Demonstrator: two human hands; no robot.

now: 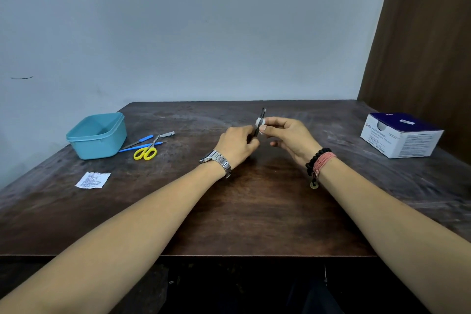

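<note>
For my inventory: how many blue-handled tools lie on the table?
2: one blue-handled tool beside the teal box, the other just nearer, crossing the yellow scissors. The box may hide more.

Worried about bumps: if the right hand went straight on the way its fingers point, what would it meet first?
The right hand pinches a white swab on a dark slim tool; straight on, leftward, it would likely meet the left hand first, though depth is unclear.

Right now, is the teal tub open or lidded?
Open: the teal tub has no lid on it, and its inner walls and floor show.
</note>
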